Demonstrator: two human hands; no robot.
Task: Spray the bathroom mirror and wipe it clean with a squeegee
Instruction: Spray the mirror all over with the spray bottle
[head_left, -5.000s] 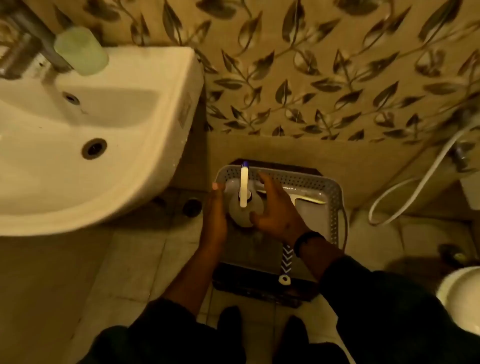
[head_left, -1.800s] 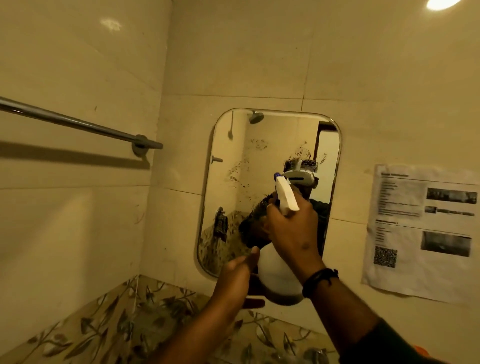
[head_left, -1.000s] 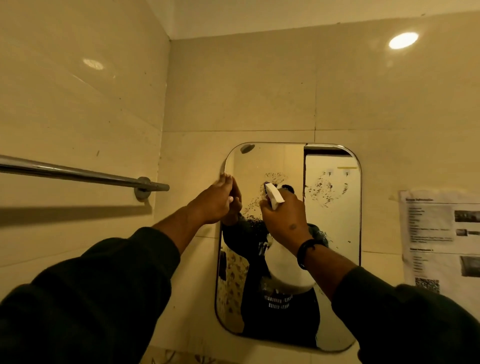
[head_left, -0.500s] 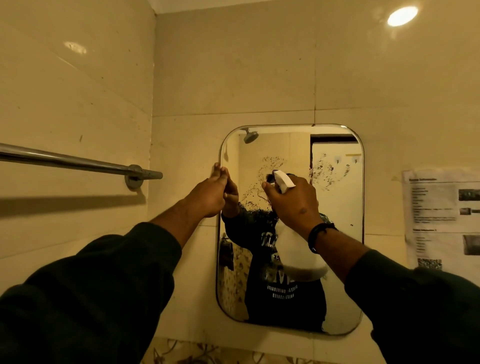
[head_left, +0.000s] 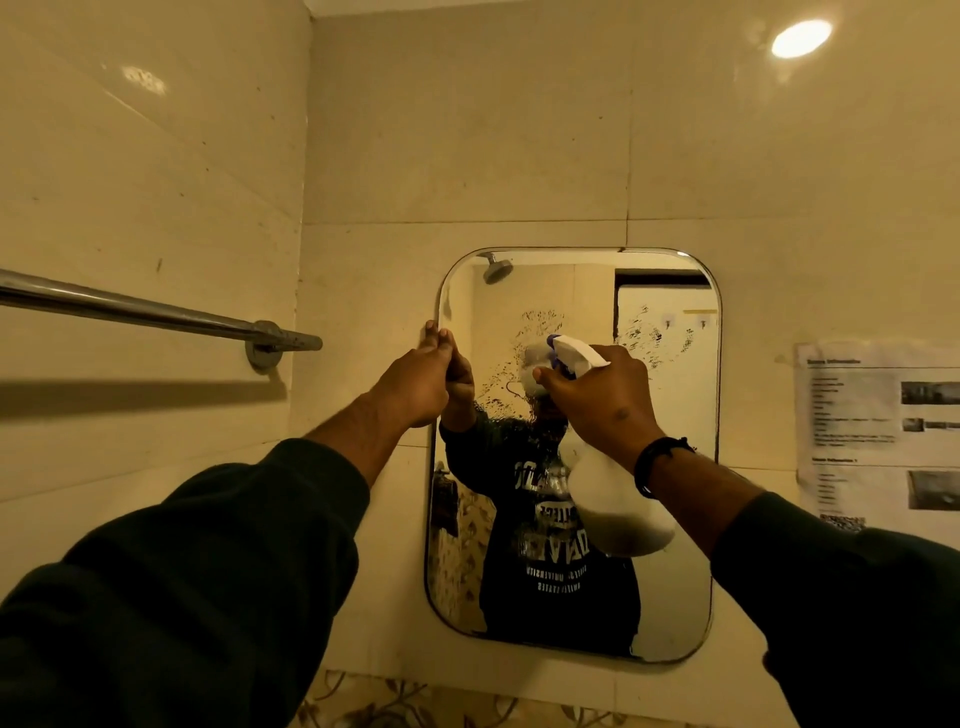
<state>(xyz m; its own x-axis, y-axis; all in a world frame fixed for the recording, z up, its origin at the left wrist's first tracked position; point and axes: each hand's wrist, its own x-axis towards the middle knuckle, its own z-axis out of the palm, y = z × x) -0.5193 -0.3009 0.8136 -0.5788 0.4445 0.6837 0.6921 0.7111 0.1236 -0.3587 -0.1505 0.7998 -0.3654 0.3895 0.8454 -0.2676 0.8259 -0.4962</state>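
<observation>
Up high, right hand (head_left: 605, 400) grips spray bottle (head_left: 621, 506); left hand (head_left: 418, 382) touches mirror (head_left: 670, 587).

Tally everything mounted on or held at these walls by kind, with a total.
Mirror: 1
Spray bottle, gripped by the right hand: 1
Towel bar: 1
Printed sheet: 1
Ceiling light: 1
Left hand at the mirror's left edge: not counted
Total: 5

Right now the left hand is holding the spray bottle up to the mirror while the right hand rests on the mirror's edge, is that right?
Hands swapped: in the head view the right hand grips the spray bottle, and the left hand rests on the mirror edge.
</observation>
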